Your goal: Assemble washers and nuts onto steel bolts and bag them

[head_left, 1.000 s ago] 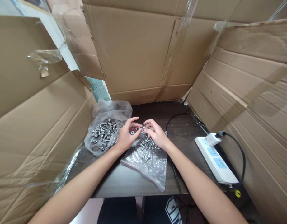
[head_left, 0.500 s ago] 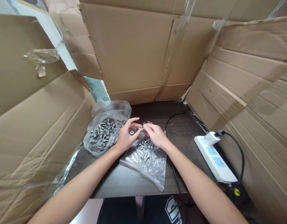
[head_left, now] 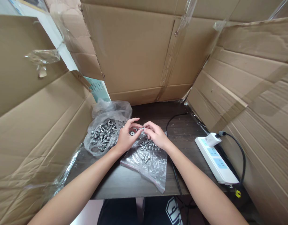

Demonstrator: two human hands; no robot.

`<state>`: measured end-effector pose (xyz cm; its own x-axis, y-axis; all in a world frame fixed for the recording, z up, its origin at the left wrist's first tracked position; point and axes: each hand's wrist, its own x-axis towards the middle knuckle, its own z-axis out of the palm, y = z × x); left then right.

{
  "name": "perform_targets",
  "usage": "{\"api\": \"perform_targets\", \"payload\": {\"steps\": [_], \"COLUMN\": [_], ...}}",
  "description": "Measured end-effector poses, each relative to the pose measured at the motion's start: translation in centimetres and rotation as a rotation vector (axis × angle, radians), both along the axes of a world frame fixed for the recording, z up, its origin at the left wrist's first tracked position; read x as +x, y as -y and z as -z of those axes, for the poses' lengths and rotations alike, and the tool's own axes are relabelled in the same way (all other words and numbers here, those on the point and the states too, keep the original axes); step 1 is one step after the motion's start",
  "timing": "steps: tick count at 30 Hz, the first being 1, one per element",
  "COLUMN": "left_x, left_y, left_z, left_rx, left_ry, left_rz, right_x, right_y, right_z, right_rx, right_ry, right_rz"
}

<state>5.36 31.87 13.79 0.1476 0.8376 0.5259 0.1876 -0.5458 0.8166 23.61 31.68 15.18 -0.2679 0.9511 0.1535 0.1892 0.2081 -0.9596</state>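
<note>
Pinching a tiny metal screw [head_left: 141, 128] between both sets of fingertips, out over the middle of the dark wooden desk [head_left: 125, 184]. Left hand [head_left: 126, 138] gripping it from one side with thumb and forefinger, right hand [head_left: 155, 135] clamping the other end the same way, fingertips nearly touching. Too small to tell whether there's a washer on it or not, honestly.

Hovering right above a flat clear zip bag [head_left: 148, 162] lying toward the near edge of the desk, with a loose scatter of screws sitting in its far half, partly tucked under the right palm. Also showing just below the left fingers: a lone washer [head_left: 132, 133] lying on the desk surface.

Sitting over by the left edge, just beside the left hand: a crumpled clear plastic bag [head_left: 106, 131] holding a heap of shiny bolts, mouth bunched up toward the far left corner.

Resting along the right edge: a white power strip [head_left: 216, 159] with a white plug [head_left: 212, 139] stuck in its far end, black cable [head_left: 240, 156] looping off it. Another thin black cord [head_left: 172, 120] snaking across the desk just right of the right hand.

Standing all around the desk on the left, far and right sides: big brown cardboard panels [head_left: 139, 53] with strips of clear tape.
</note>
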Motion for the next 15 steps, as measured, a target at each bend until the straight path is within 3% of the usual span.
{"api": "perform_targets", "payload": {"steps": [9,15], "left_x": [0.11,0.09], "left_y": [0.13,0.06], "left_z": [0.12,0.12], "left_rx": [0.012,-0.005], "left_ry": [-0.002,0.03], "left_rz": [0.06,0.013], "right_x": [0.1,0.0], "right_y": [0.0,-0.19], "right_z": [0.03,0.23], "right_rx": [-0.008,-0.066], "right_ry": [0.027,-0.033], "right_rz": [-0.014,-0.079]}}
